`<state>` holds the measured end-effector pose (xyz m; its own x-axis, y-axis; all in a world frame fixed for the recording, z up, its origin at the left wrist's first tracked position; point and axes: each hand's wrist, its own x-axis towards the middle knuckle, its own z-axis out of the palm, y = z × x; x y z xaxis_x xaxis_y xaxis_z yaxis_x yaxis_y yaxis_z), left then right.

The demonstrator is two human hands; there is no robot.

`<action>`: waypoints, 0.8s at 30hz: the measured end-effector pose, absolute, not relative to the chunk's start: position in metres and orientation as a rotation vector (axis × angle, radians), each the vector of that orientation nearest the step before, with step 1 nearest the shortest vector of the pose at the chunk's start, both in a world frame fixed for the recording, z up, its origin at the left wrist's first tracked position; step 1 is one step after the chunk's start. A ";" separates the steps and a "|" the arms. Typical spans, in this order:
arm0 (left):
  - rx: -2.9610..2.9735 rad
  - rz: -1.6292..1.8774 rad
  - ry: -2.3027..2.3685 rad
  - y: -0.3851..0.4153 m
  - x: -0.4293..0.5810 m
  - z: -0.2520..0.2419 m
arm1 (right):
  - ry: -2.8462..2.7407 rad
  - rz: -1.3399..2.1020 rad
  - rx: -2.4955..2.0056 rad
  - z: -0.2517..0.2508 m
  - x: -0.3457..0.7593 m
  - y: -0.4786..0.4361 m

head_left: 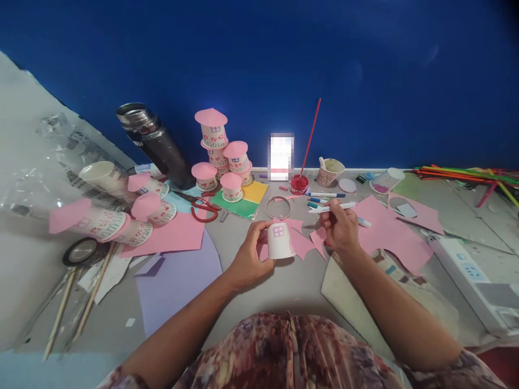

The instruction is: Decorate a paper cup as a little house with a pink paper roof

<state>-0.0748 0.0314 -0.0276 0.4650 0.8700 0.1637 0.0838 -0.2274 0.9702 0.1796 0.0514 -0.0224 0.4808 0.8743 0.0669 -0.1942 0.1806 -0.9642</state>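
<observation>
An upside-down white paper cup (283,247) with a pink window drawn on its side is in my left hand (252,254), thumb and fingers around it above the table. My right hand (340,227) grips a white marker pen (340,206), held nearly level to the right of the cup and apart from it. Behind that hand lie more markers (326,195). Pink paper scraps (302,244) lie beneath and between my hands. A silvery ring (278,207) rests just beyond the cup.
Decorated cups with pink cone roofs (213,133) stand stacked at the back, with others lying left. Red-handled scissors (205,210), a dark flask (158,146), and a red paint pot (299,185) are nearby. At right are pink paper (389,232) and a power strip (466,270).
</observation>
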 end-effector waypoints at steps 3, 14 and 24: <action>1.596 0.919 0.851 0.033 -0.074 -0.031 | -0.738 0.846 -1.155 -0.026 0.180 0.052; 1.731 0.965 0.976 0.038 -0.077 -0.029 | -0.999 0.704 -1.302 -0.005 0.171 0.037; 1.661 0.990 1.164 0.040 -0.074 -0.028 | -1.366 0.249 -1.247 0.040 0.180 0.014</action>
